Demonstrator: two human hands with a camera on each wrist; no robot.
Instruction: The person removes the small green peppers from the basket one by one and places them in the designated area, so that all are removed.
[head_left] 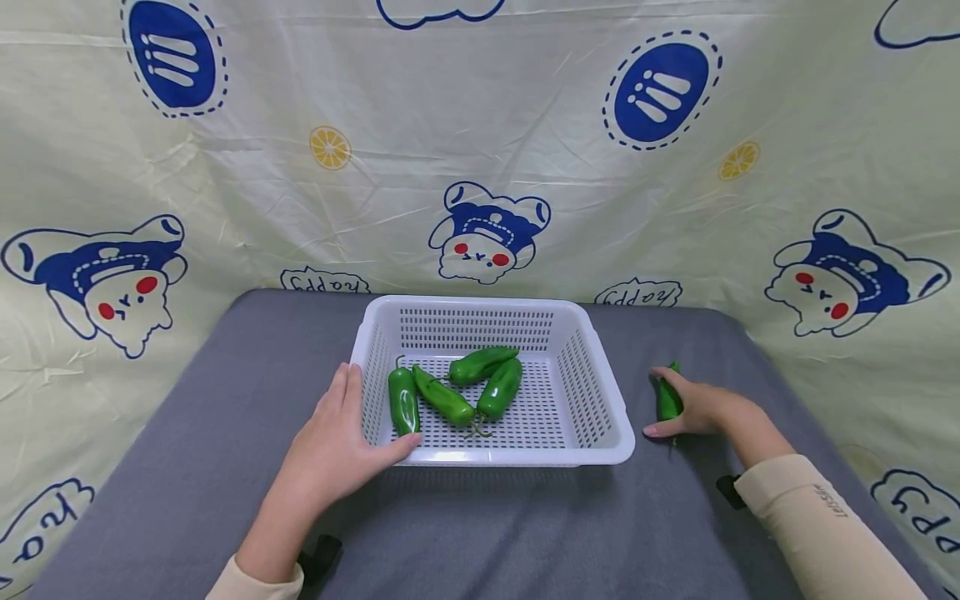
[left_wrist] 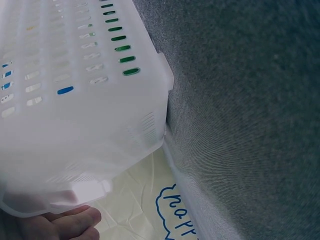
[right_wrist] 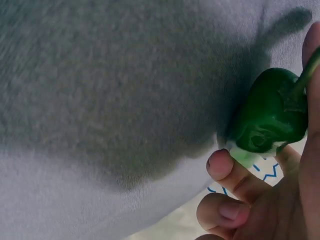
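Observation:
In the head view, a white slotted plastic basket [head_left: 517, 456] stands on the grey cloth with several green peppers [head_left: 444, 398] lying inside. My left hand [head_left: 333, 446] rests against the basket's left front corner. Its straight fingers lie along the left side, and the thumb lies on the front rim. Right of the basket, my right hand [head_left: 697, 406] holds another green pepper [head_left: 667, 400] between thumb and fingers, at the cloth. From the right wrist, that pepper [right_wrist: 272, 112] shows its stem end by the thumb. The left wrist view shows the basket's outer wall [left_wrist: 90, 130] and fingertips [left_wrist: 80, 222] beside its rim.
A grey cloth [head_left: 517, 533] covers the table. Behind it hangs a pale curtain [head_left: 390, 208] printed with cartoon figures, and its folds come down along both sides. The basket's raised walls stand between my two hands.

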